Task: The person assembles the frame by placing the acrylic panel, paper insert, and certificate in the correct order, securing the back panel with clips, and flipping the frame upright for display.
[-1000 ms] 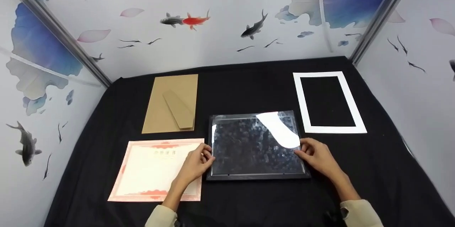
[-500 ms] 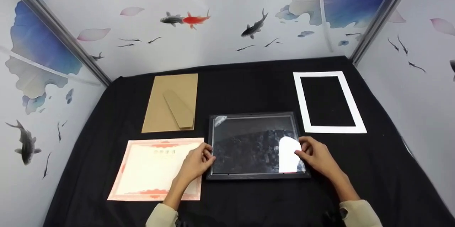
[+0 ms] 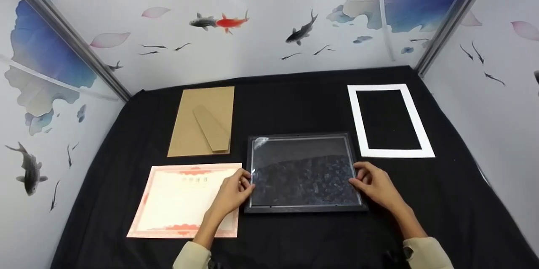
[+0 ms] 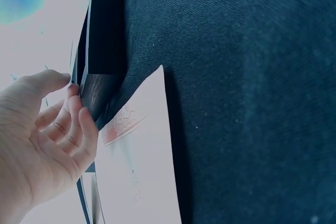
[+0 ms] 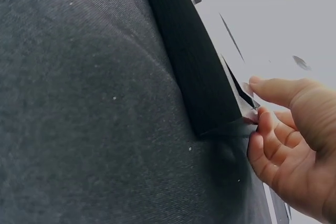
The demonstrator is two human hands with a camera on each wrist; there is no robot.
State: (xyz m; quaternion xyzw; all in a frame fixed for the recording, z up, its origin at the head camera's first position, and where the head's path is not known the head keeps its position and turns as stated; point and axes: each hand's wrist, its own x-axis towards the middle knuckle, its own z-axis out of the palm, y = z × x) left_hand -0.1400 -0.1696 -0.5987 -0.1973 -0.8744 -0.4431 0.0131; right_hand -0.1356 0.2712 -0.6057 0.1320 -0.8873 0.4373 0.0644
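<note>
A black picture frame (image 3: 305, 209) lies flat on the cloth, with a clear, smudged sheet (image 3: 307, 176) inside its border. My left hand (image 3: 230, 191) is at the frame's left side, thumb and curled fingers pinching the sheet's edge. At the opposite side, my right hand (image 3: 376, 185) pinches the right edge the same way. In the left wrist view, the left thumb and fingertips meet right at the frame's rim (image 4: 105, 30). The right wrist view has the right fingertips (image 5: 253, 121) by the frame's corner. Under the left wrist lies a pink-bordered certificate (image 3: 181, 201).
Behind the certificate lies a brown backing board (image 3: 181, 134) with a stand leg (image 3: 212, 132) on it. A white mat board (image 3: 398, 153) with a cut-out window lies at the back right. Black cloth (image 3: 290, 105) covers the table, with printed white walls (image 3: 261, 54) around three sides.
The bright reflection on the clear sheet has shifted down and then gone as the sheet settled flatter into the frame. Both hands have stayed nearly in place.
</note>
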